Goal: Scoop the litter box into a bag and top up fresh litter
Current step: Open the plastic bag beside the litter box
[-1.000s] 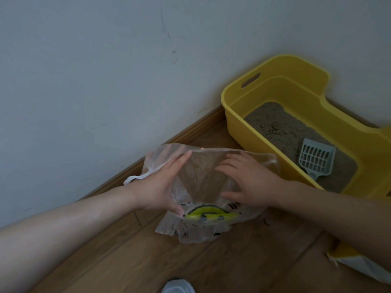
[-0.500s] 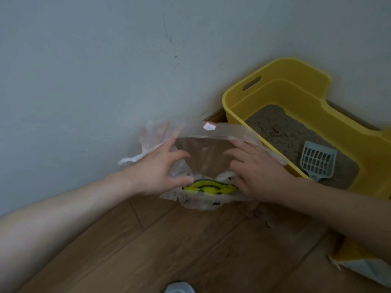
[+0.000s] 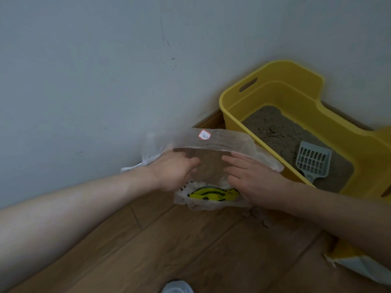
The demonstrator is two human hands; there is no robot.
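You face a pale grey-white wall (image 3: pixel 84 81), a few dark scuffs high up. Wooden skirting board (image 3: pixel 208 122) along its foot. Brown wood-plank floor (image 3: pixel 190 250) beneath you. Light dim, even.

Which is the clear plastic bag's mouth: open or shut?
Open: left hand and right hand spread the clear plastic bag apart at its rim.

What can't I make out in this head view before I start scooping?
Head view only:
- Grip of the left hand on the bag: fingers blurred.
- Writing on the sticker: too small.
- End of the scoop handle: hidden by the near wall of the litter box.
- The sack at lower right: cut off by the frame edge.
- The pale object at the bottom: cut off by the edge.
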